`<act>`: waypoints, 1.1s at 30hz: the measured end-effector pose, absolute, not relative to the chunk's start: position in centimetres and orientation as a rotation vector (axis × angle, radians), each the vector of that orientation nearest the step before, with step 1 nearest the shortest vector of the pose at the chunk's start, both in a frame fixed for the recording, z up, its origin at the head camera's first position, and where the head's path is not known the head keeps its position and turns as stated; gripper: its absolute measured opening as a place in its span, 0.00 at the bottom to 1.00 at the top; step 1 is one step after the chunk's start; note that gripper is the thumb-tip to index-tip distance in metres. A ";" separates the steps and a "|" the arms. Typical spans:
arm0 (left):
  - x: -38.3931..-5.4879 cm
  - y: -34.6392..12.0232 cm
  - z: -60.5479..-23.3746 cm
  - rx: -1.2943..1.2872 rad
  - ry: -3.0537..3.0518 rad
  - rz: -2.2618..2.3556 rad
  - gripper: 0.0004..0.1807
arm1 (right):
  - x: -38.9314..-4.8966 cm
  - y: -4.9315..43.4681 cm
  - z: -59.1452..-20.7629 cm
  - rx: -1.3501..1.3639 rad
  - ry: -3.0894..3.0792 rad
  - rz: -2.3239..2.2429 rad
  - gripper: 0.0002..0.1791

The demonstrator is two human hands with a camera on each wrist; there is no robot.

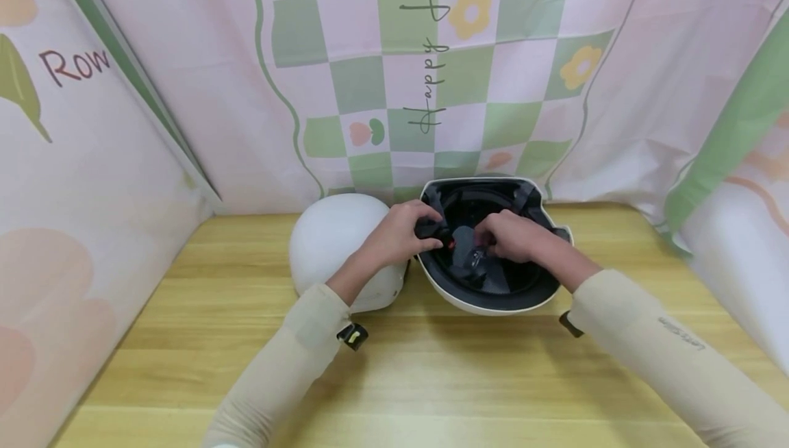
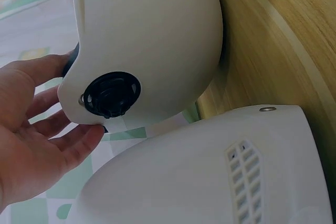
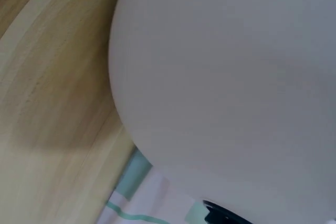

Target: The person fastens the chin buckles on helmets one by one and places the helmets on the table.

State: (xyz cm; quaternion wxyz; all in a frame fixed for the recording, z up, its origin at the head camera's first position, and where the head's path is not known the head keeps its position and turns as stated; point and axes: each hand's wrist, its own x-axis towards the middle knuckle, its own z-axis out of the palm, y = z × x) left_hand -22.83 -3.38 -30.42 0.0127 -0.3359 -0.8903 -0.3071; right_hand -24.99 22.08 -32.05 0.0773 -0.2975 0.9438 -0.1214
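An upturned white helmet (image 1: 487,306) lies on the table, its black lining facing up. My left hand (image 1: 401,234) grips its left rim, thumb and fingers spread around the edge. In the left wrist view that hand (image 2: 42,124) is beside a round black fitting (image 2: 112,94) on the shell (image 2: 163,30). Reaching inside, my right hand (image 1: 513,234) has curled fingers on the dark chin strap (image 1: 464,241); its fingertips are partly hidden. The right wrist view holds mostly the white shell (image 3: 226,87), and no hand shows there.
A second white helmet (image 1: 335,242) stands dome up, close to the left of the upturned one; its vent grille (image 2: 245,182) shows in the left wrist view. The wooden table (image 1: 431,379) meets a patterned curtain (image 1: 407,78) behind, with more cloth at both sides.
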 end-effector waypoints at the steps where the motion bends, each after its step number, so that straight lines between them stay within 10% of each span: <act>1: -22.8 -3.4 -30.4 -1.048 -2.772 -0.958 0.20 | -24.9 22.2 -32.0 -0.904 2.820 -0.404 0.12; 33: -22.9 -2.9 -30.0 -1.070 -2.808 -0.796 0.20 | -22.7 23.5 -28.7 -1.011 2.745 -0.741 0.10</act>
